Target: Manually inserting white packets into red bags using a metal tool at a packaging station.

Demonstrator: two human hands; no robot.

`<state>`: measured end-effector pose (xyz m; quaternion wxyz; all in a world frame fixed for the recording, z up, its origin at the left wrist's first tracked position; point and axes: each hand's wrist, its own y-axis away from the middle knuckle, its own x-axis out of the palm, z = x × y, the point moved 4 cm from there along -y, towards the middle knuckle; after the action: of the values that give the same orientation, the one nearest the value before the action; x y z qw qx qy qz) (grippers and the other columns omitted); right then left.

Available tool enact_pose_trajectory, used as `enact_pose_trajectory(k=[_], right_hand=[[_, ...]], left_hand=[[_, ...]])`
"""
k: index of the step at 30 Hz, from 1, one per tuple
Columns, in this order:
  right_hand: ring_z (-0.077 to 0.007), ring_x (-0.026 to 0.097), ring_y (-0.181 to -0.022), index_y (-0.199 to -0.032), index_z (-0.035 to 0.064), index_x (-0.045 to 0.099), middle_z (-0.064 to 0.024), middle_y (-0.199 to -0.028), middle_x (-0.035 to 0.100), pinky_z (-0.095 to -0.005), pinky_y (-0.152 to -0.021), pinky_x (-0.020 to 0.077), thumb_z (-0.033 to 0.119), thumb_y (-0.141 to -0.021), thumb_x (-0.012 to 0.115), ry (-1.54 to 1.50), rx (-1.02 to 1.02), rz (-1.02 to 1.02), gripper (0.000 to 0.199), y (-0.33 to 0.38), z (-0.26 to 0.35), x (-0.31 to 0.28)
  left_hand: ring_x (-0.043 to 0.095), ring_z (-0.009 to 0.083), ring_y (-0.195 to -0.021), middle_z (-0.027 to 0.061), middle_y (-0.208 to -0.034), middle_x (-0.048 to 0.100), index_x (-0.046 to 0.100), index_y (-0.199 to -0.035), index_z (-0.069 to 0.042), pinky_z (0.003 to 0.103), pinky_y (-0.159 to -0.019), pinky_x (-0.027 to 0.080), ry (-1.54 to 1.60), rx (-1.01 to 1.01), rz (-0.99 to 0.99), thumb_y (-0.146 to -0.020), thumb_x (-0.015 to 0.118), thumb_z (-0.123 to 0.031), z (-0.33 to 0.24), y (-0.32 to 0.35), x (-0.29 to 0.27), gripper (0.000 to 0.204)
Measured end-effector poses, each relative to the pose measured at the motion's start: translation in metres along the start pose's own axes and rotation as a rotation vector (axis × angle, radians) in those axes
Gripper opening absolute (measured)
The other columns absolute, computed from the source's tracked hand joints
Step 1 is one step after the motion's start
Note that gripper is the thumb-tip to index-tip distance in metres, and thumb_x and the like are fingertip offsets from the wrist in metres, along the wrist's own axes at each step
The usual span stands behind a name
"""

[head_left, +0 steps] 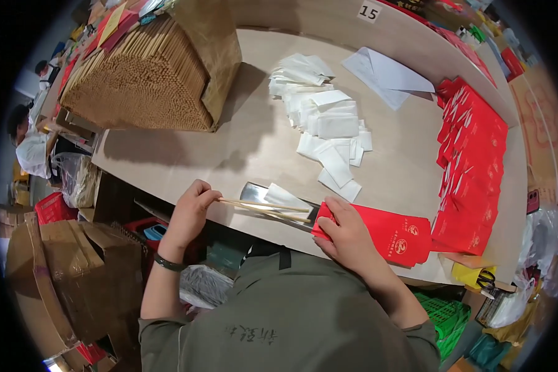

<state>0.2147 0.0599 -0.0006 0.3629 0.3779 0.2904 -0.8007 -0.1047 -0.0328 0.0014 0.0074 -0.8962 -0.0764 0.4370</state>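
Pinched at one end by my left hand (198, 201) is a pair of wooden chopsticks (260, 206). Their other ends reach over a shiny metal tray (252, 191) at the table's front edge, toward the red packets. A white folded napkin packet (285, 197) lies in that tray, beside the chopsticks. My right hand (348, 230) grips the left end of a stack of red paper sleeves (397, 232), thumb and fingers on top. Whether the chopstick tips enter a sleeve is hard to make out.
A large bundle of chopsticks (142, 80) in brown wrapping stands at the far left. Mid-table lies a loose heap of white napkin packets (328, 115). White papers (390, 74) rest behind it. Overlapping red sleeves (474, 167) with white ends line the right side, by the raised back panel.
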Motion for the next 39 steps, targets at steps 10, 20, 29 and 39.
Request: enact_pose_trajectory(k=[10,20,29,39], right_hand=[[-0.0414,0.053,-0.120,-0.096,0.0007,0.062,-0.0231,-0.131,0.056,-0.0477,-0.100,0.0462,0.018,-0.076,0.080,-0.028,-0.075,-0.016,0.033,-0.005,-0.004,0.008],[-0.0396,0.053,-0.119,-0.094,-0.0007,0.058,-0.0211,-0.124,0.058,-0.0461,-0.100,0.0469,0.011,-0.073,0.077,-0.007,-0.028,-0.042,0.031,-0.003,-0.007,0.013],[-0.0361,0.061,-0.094,-0.096,0.0064,0.062,-0.0161,-0.101,0.060,-0.0432,-0.078,0.0520,0.011,-0.073,0.074,0.123,-0.153,0.128,0.026,-0.006,0.008,-0.005],[-0.0315,0.054,-0.121,-0.088,0.0014,0.063,-0.0175,-0.121,0.059,-0.0481,-0.100,0.0447,0.021,-0.079,0.081,0.342,0.219,0.036,0.028,0.043,-0.079,-0.119]], left_hand=[[0.062,0.0311,-0.085,0.0119,-0.087,0.065,0.066,-0.101,-0.005,0.040,-0.075,0.050,0.178,0.275,0.146,-0.081,0.070,-0.002,-0.072,-0.037,0.098,0.021],[0.068,0.0179,-0.094,0.0126,-0.104,0.069,0.057,-0.117,0.003,0.031,-0.085,0.054,0.709,-0.169,0.315,-0.091,0.065,-0.003,-0.108,-0.030,0.125,0.027],[0.061,0.0304,-0.100,0.0119,-0.106,0.062,0.059,-0.114,-0.008,0.044,-0.089,0.047,-0.241,0.398,0.120,-0.059,0.089,-0.029,-0.088,-0.023,0.084,0.066],[0.063,0.0305,-0.083,0.0184,-0.098,0.063,0.053,-0.114,0.001,0.036,-0.076,0.051,0.590,-0.208,0.611,-0.074,0.076,-0.021,-0.111,-0.008,0.097,0.051]])
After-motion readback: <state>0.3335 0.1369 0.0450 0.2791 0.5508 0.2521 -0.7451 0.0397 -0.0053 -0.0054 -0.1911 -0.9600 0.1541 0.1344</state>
